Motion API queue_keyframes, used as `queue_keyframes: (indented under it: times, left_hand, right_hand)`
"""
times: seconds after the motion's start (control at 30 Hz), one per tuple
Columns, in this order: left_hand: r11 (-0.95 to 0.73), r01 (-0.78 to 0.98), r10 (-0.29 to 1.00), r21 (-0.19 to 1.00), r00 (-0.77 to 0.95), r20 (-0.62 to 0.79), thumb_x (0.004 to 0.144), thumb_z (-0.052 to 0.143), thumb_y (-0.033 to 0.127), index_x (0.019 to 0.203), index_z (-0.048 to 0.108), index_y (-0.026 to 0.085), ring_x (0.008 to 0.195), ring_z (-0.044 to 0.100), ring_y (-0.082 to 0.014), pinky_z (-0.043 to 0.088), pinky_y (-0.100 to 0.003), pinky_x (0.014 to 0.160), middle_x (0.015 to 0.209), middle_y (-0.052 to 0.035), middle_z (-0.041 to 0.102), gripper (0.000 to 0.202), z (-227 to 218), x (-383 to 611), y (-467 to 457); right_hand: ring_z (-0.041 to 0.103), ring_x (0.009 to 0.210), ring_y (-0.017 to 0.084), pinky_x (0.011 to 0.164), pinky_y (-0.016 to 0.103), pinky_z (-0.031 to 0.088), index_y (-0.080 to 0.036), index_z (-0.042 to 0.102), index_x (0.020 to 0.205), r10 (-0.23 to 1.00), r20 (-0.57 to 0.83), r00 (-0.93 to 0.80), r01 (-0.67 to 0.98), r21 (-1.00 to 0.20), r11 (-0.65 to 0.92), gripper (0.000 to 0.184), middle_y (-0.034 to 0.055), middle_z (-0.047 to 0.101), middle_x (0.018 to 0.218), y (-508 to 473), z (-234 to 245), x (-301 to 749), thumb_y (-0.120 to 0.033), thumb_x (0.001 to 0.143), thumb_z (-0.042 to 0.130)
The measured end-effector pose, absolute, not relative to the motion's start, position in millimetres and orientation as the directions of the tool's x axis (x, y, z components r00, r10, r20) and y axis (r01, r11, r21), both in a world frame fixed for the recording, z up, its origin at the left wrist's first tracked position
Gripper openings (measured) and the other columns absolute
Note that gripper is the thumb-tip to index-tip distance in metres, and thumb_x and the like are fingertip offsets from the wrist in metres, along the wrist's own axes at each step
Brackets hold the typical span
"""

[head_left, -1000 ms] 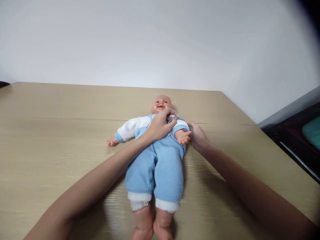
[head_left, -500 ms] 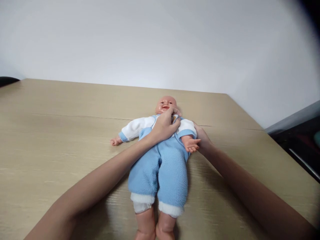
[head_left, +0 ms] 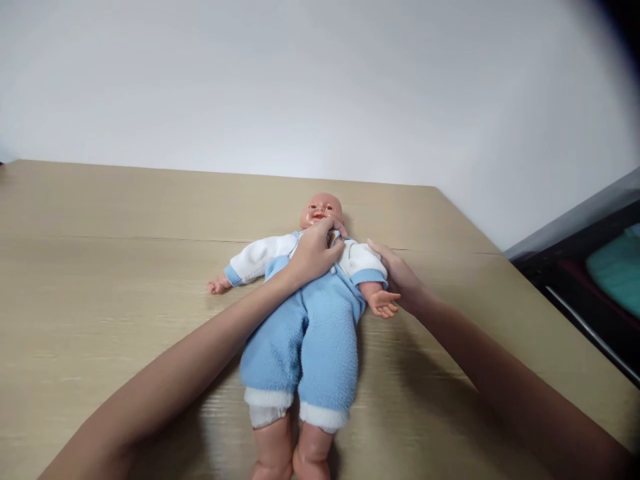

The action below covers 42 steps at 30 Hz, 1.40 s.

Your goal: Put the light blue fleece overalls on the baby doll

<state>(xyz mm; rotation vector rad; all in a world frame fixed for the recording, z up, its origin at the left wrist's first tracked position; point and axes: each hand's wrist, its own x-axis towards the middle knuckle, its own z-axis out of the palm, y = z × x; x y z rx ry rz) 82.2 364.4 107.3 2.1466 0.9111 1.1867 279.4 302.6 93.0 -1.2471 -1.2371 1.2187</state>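
Note:
A bald baby doll [head_left: 327, 333] in light blue fleece overalls with white sleeves lies on its back, feet toward me. Across its upper chest lies my left hand [head_left: 316, 252], thumb and fingers curled on the front of the clothes just under the chin. My right hand [head_left: 403, 280] is at the outer side of the white sleeve [head_left: 367, 259] on the right, against the doll's arm. Its fingers are partly hidden behind that sleeve. The doll's open plastic hand [head_left: 384, 303] sticks out of the blue cuff. The other doll arm [head_left: 255, 260] stretches out to the left on the table.
The doll lies on a light wood table [head_left: 125, 287] with a seam running across it. A pale wall [head_left: 300, 87] rises behind the far edge. Beyond the right edge are a dark object with a metal bar and a teal item [head_left: 617, 267].
The view has swung slightly right, so the doll appears further left. My right hand shows more fingers beside the sleeve, and that doll arm has shifted slightly outward. My left hand stays on the chest.

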Motion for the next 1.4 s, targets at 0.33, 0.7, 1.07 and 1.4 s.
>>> queue_keyframes:
  times: [0.33,0.7,1.07,1.4]
  left_hand:
    - [-0.725,0.409,0.689,0.555,0.457,0.563,0.089,0.06,0.01,0.099,0.065,0.021,0.084,0.063,-0.0222,0.044,-0.034,0.077,0.089,-0.0027,0.069,0.015,110.6,81.6,360.0]
    - [-0.743,0.594,0.651,0.309,0.532,0.542,0.096,0.059,0.017,0.102,0.07,0.023,0.107,0.061,-0.0326,0.045,-0.05,0.099,0.107,-0.0086,0.073,0.014,117.0,81.5,356.1]
    - [-0.81,0.521,0.563,0.27,0.56,0.607,0.101,0.058,0.019,0.108,0.071,0.02,0.123,0.057,-0.0346,0.04,-0.054,0.113,0.126,-0.0116,0.071,0.015,122.2,80.0,353.1]
    - [-0.902,0.177,0.382,0.393,0.751,0.539,0.105,0.053,0.024,0.109,0.071,0.018,0.1,0.066,-0.024,0.048,-0.039,0.093,0.105,-0.0075,0.075,0.019,139.6,78.2,343.3]
  right_hand:
    - [0.07,0.07,0.016,0.046,0.024,0.047,-0.034,0.073,0.133,0.973,-0.222,0.064,0.154,-0.961,-0.23,0.063,0.0066,0.078,0.135,242.6,106.4,336.0,-0.056,0.078,0.091]
    - [0.077,0.098,0.032,0.085,0.045,0.063,-0.027,0.076,0.118,0.999,-0.032,0.039,0.426,-0.904,-0.046,0.047,0.0078,0.082,0.11,248.7,73.3,390.1,-0.061,0.087,0.084]
    - [0.067,0.123,0.038,0.109,0.06,0.047,-0.028,0.071,0.121,0.718,0.685,-0.121,0.812,-0.348,0.469,0.021,0.0121,0.075,0.126,230.0,84.0,346.1,-0.026,0.102,0.065]
    - [0.051,0.08,0.02,0.076,0.036,0.044,-0.025,0.053,0.092,0.961,0.085,-0.263,0.365,-0.913,0.181,0.032,-0.0007,0.051,0.086,230.9,81.1,281.9,-0.051,0.109,0.056]
